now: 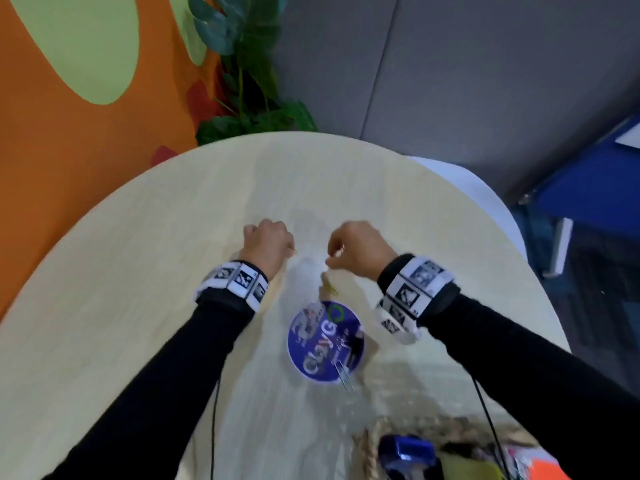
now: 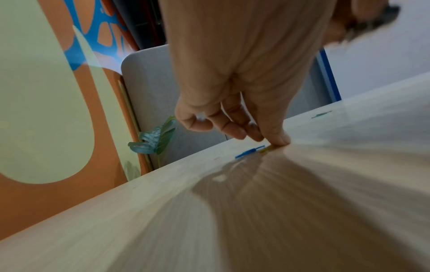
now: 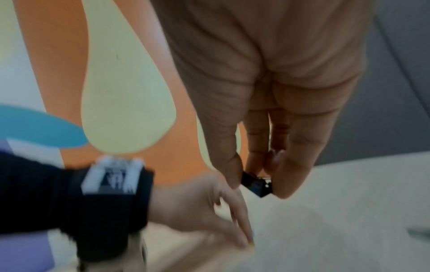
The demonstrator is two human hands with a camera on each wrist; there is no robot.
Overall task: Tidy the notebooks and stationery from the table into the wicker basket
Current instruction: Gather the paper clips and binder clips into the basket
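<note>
We are at the small-stationery stage, picking clips off the pale wood round table [image 1: 145,271]. Our right hand [image 1: 356,251] pinches a small black binder clip [image 3: 254,184] between thumb and fingers, lifted clear of the tabletop. Our left hand [image 1: 268,245] has its fingers curled down, with a fingertip [image 2: 279,139] pressing on a small yellow clip [image 2: 266,148]; a small blue paper clip [image 2: 249,151] lies just beside it, and whether the yellow one is truly gripped we cannot tell. Nearer to us lie a round purple printed disc [image 1: 325,342] with a metal clip at its near edge, and some pale clips between the disc and our right hand. The woven wicker basket [image 1: 367,448] sits at the near right edge, already holding 1 blue object and other colourful items. We judge the task well along but unfinished. Next we would need to close the left fingers properly on the flat clips, which may slide on the smooth wood, then carry both hands back to the basket.
</note>
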